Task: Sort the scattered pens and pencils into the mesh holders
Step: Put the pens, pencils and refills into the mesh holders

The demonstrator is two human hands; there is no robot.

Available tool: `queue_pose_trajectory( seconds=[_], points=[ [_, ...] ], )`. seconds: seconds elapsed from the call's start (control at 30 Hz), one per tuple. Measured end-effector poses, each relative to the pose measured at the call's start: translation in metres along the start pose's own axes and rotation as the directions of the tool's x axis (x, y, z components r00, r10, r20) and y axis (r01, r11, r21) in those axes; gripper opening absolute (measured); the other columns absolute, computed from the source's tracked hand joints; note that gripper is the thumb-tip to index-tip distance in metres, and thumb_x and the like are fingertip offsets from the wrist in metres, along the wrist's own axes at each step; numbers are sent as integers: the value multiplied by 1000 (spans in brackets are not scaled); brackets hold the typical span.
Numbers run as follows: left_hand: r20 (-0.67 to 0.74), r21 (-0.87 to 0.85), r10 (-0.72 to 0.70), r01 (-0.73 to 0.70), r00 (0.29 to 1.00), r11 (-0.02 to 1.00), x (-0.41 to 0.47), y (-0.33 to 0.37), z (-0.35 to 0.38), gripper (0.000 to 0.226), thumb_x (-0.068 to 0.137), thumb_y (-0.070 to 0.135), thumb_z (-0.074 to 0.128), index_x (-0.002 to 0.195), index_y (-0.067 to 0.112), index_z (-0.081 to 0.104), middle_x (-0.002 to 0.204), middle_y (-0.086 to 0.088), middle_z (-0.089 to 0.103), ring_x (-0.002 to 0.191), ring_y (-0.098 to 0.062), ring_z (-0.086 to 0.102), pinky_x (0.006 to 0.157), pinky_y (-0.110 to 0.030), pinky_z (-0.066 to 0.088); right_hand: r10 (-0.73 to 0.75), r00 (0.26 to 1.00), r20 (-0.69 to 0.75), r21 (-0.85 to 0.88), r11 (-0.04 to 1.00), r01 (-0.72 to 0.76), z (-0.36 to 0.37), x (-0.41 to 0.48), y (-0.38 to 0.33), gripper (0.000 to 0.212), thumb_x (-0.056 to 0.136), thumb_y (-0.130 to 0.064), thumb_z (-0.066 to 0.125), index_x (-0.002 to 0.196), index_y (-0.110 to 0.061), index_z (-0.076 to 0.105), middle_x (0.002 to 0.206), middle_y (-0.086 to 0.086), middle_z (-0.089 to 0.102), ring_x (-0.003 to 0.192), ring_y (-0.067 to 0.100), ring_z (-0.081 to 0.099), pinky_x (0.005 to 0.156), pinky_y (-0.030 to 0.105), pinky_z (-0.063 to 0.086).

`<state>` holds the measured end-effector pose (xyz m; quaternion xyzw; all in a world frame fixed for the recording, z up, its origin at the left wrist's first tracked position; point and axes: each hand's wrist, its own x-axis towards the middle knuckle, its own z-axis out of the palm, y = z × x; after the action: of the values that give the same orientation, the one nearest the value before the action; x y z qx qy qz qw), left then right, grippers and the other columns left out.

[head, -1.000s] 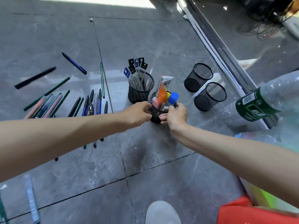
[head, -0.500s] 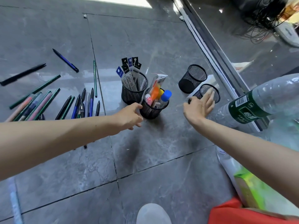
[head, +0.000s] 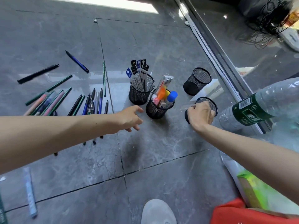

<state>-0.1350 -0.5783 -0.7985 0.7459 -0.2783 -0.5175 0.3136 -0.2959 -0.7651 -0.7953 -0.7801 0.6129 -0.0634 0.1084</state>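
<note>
Four mesh holders stand on the grey tiled floor. The right hand has its fingers curled round the wall of the near-right holder, just under the rim, and the thumb is hidden. The left hand holds nothing. Its fingers are loosely spread and slightly bent, with the tips just left of the middle holder; whether they touch it cannot be told.

Both bare forearms reach forward from the near edge, the left one passing over the near ends of some pens.

The middle holder is packed with markers and a carton. The refill holder, touching it on the far left, carries packaged refills. The far-right holder looks empty. The pens lie in a loose row at the left, with pencils further left. A black pen and a blue pen lie beyond them.

A plastic bottle lies at the right by a door track. Tangled cables sit far right, and a shoe shows at the near edge.
</note>
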Motion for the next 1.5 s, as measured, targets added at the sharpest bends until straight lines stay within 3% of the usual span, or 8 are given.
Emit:
queue_pose_trajectory(
  seconds=[0.27, 0.4, 0.57, 0.83, 1.07, 1.27, 1.4, 1.5],
  points=[
    [87, 183, -51, 35, 995, 982, -50, -40, -27, 45, 96, 15, 47, 138, 19, 34, 113, -12, 59, 91, -19, 65, 71, -30, 50, -330, 910, 249, 98, 944, 315, 3, -116, -37, 38, 84, -6, 53, 120, -9, 64, 125, 10, 58, 121, 30, 49, 102, 37, 34],
    [50, 248, -108, 93, 993, 964, -82, -73, -55, 41, 95, 12, 44, 136, 16, 38, 117, -11, 54, 85, -17, 64, 66, -27, 48, -505, 766, 398, 130, 858, 498, 7, -171, -66, 26, 82, -7, 50, 102, -10, 67, 101, 6, 60, 102, 29, 53, 90, 36, 41],
    [-57, 266, -206, 213, 977, 940, -125, -123, -91, 40, 93, 9, 45, 133, 13, 42, 113, -11, 54, 82, -18, 64, 64, -28, 46, -669, 544, 507, 217, 710, 670, 12, -216, -102, 35, 87, -12, 49, 118, -17, 64, 116, -1, 59, 114, 21, 49, 96, 29, 36],
    [-263, 289, -330, 400, 907, 870, -198, -203, -126, 10, 89, 13, 56, 96, 7, 59, 89, -14, 68, 60, -17, 58, 51, -22, 41, -733, 364, 574, 332, 615, 715, 5, -248, -149, 24, 87, -16, 52, 101, -24, 70, 106, -5, 49, 105, 13, 49, 90, 32, 44],
    [-365, 343, -383, 505, 849, 792, -195, -227, -108, 44, 84, 52, 61, 67, 11, 57, 66, -6, 62, 67, -25, 61, 58, -26, 39, -764, 191, 616, 330, 471, 818, -2, -254, -200, 24, 88, -14, 49, 99, -22, 69, 90, -7, 48, 85, 13, 49, 70, 24, 41],
    [-376, 404, -389, 526, 841, 749, -173, -220, -84, 38, 81, 40, 63, 60, 16, 43, 63, 0, 49, 65, -26, 52, 55, -26, 37, -679, 18, 734, 360, 411, 837, 13, -273, -220, 28, 87, -10, 48, 104, -13, 70, 97, 2, 66, 72, 6, 50, 56, 14, 30],
    [-371, 307, -402, 519, 837, 798, -166, -218, -89, 30, 81, 26, 58, 58, 13, 44, 65, -5, 56, 58, -25, 53, 54, -25, 39, -607, 4, 795, 335, 445, 831, 26, -276, -228, 29, 87, -10, 49, 107, -12, 70, 107, 3, 69, 82, 9, 52, 62, 14, 32],
    [-342, -14, -408, 429, 847, 903, -166, -213, -94, 27, 85, 26, 52, 63, 11, 45, 48, -2, 50, 41, -17, 47, 41, -19, 31, -531, 87, 843, 300, 598, 743, 39, -275, -238, 36, 88, -14, 55, 124, -12, 58, 111, 9, 66, 91, 17, 59, 73, 24, 44]
  ],
)
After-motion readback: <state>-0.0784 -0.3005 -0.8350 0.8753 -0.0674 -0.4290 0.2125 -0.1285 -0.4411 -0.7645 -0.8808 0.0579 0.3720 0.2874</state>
